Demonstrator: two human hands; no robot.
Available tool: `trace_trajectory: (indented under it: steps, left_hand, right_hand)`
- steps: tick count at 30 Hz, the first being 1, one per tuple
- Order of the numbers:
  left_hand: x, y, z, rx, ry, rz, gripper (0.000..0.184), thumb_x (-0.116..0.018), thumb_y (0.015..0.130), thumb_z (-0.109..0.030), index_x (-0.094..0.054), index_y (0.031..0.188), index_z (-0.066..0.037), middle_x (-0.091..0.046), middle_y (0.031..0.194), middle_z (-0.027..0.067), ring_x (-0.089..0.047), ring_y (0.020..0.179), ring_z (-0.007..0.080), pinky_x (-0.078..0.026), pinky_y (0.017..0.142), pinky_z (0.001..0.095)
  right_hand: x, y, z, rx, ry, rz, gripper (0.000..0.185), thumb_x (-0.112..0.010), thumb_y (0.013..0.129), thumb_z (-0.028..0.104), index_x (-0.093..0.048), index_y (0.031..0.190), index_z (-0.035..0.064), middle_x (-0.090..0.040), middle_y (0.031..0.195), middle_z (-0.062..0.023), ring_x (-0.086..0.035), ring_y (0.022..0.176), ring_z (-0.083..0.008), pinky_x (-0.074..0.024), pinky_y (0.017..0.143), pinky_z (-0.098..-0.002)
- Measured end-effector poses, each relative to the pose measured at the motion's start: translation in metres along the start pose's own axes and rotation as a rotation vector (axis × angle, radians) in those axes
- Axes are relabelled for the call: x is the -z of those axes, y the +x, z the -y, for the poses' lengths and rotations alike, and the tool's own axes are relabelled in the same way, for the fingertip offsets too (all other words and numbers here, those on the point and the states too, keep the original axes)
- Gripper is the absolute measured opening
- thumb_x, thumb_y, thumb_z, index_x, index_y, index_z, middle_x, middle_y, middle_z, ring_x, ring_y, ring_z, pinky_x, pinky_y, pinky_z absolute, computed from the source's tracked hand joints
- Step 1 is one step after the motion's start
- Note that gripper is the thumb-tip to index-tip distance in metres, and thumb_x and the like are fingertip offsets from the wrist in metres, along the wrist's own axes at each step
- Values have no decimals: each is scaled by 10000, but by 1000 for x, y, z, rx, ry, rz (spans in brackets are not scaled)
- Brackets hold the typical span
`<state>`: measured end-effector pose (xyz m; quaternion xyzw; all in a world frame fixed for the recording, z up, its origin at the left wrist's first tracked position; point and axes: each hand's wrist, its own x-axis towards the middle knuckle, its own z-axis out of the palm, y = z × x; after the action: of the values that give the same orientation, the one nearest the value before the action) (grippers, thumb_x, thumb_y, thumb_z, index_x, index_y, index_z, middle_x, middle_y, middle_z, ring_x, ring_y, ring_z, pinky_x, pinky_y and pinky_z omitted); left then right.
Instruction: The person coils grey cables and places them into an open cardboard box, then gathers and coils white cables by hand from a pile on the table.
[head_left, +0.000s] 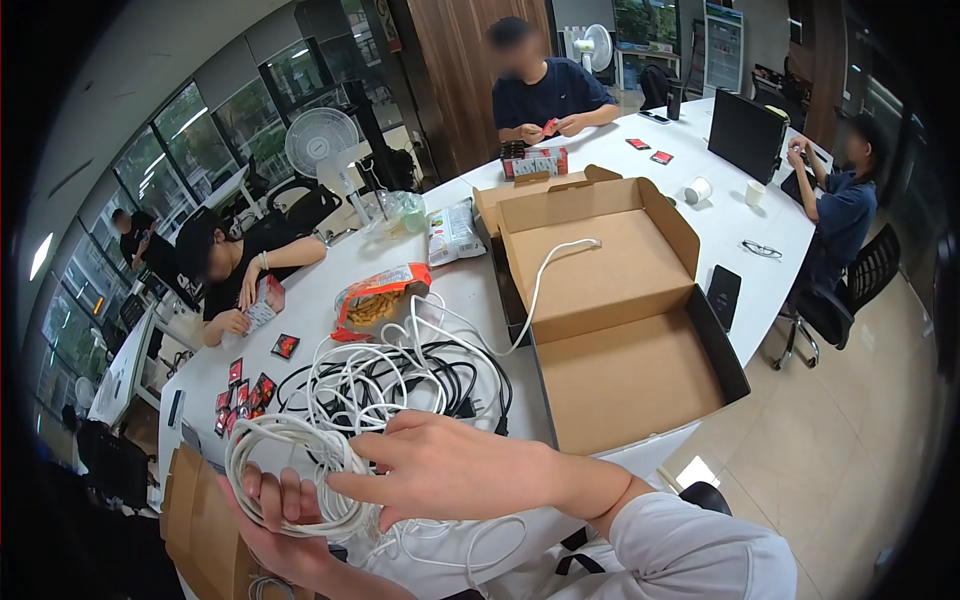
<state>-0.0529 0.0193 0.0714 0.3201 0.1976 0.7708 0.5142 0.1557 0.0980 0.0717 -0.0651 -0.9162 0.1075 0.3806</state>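
Observation:
A coil of white cable [255,437] is in my left hand [285,510], whose fingers curl through the loops from below. My right hand [430,465] reaches across from the right, its fingers bent against the coil's right side and pressing on the strands. Behind my hands lies a tangle of white cables [340,385] mixed with black cables [465,375] on the white table [475,285]. One white cable runs from the tangle up into an open cardboard box [560,225].
Small red packets [240,395] and an open snack bag [375,305] lie left of the tangle. Another cardboard box [200,520] stands at the lower left. A phone [723,297] and glasses [762,249] are at right. Several people sit around the table.

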Motion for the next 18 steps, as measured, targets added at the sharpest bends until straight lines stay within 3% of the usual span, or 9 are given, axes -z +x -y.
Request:
trace_trajectory:
  steps: [9, 12, 18]
  left_hand:
    - [-7, -2, 11, -168, 279, -42, 436, -268, 1009, -408, -482, 840, -67, -365, 494, 11, -378, 521, 145, -378, 563, 289]
    - [4, -1, 7, -204, 462, 140, 511, -237, 1004, -439, -504, 839, -37, -403, 488, 41, -402, 485, 174, -394, 530, 313]
    - [9, -4, 6, -263, 574, 119, 623, -244, 974, -533, -527, 771, -15, -367, 414, 51, -328, 362, 168, -326, 409, 302]
  right_hand:
    - [11, -5, 4, -6, 107, -20, 485, -650, 766, 373, -531, 1109, 52, -503, 731, -71, -560, 626, -249, -452, 623, -336]
    - [11, -8, 2, 35, 205, -62, 489, -639, 784, 399, -545, 1087, 28, -513, 653, -60, -550, 572, -251, -452, 593, -334]
    - [15, -9, 4, 106, 234, -136, 494, -651, 777, 420, -578, 1041, 8, -512, 596, -39, -528, 517, -237, -441, 543, -322]
